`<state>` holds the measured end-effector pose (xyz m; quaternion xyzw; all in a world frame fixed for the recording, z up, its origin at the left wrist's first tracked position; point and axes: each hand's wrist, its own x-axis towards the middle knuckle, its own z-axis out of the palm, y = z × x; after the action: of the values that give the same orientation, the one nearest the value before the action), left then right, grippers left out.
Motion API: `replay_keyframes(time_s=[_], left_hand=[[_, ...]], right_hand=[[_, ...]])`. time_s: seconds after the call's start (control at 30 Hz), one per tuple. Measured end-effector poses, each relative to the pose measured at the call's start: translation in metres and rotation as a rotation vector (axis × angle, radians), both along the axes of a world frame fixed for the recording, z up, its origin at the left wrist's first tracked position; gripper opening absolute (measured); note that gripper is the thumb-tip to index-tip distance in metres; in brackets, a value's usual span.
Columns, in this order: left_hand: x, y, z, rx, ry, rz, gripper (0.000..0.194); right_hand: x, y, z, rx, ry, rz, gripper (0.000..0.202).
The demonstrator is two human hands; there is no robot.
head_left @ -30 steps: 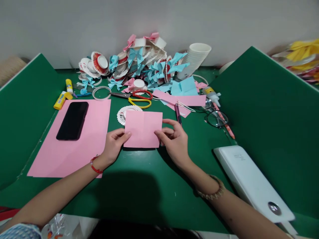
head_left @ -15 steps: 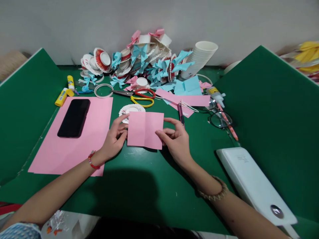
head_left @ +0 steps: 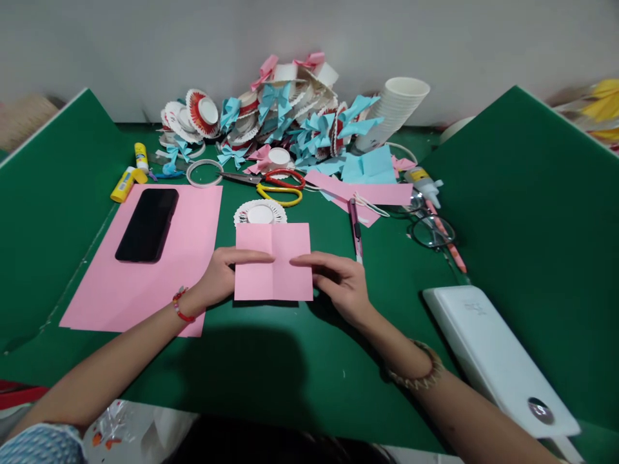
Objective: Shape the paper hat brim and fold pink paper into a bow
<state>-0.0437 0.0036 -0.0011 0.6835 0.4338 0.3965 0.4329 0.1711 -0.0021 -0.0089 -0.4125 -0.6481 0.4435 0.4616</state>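
Index fingers (head_left: 254,256) have been brought over the pink paper (head_left: 285,277), which, nearer than the white disc (head_left: 260,213), is clasped by left hand (head_left: 220,274) and right hand (head_left: 342,287) and best kept level.

This looks like a paper-craft workspace, perhaps in a workshop: a green table (head_left: 377,386) between green partitions (head_left: 536,219), against a grey wall (head_left: 459,38), bearing scissors (head_left: 259,179), glue sticks (head_left: 122,185), a creased pink paper square (head_left: 274,280), stacked paper cups (head_left: 399,108) and a pile of bow-trimmed paper decorations (head_left: 275,103).
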Motion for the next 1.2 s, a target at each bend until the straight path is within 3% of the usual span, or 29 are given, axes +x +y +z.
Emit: replay_keyframes(time_s=[0.33,0.6,0.8,1.0,1.2], left_hand=[[0.001,-0.003,0.007,-0.088,-0.115,-0.007,0.012],[-0.001,-0.001,0.005,0.026,-0.057,0.008,0.008],[0.006,-0.005,0.004,0.03,-0.016,0.084,0.012],[0.016,-0.013,0.005,-0.03,-0.031,0.224,0.015],[0.024,-0.013,0.002,-0.009,-0.113,0.348,0.012]], right_hand=[[-0.004,0.001,-0.002,0.15,-0.019,-0.003,0.02],[-0.003,-0.001,-0.005,0.126,0.033,-0.005,0.022],[-0.009,0.001,0.0,0.053,0.067,-0.042,0.005],[-0.012,0.002,0.003,-0.028,0.092,-0.092,0.019],[-0.014,-0.002,-0.004,-0.075,0.083,-0.131,0.025]])
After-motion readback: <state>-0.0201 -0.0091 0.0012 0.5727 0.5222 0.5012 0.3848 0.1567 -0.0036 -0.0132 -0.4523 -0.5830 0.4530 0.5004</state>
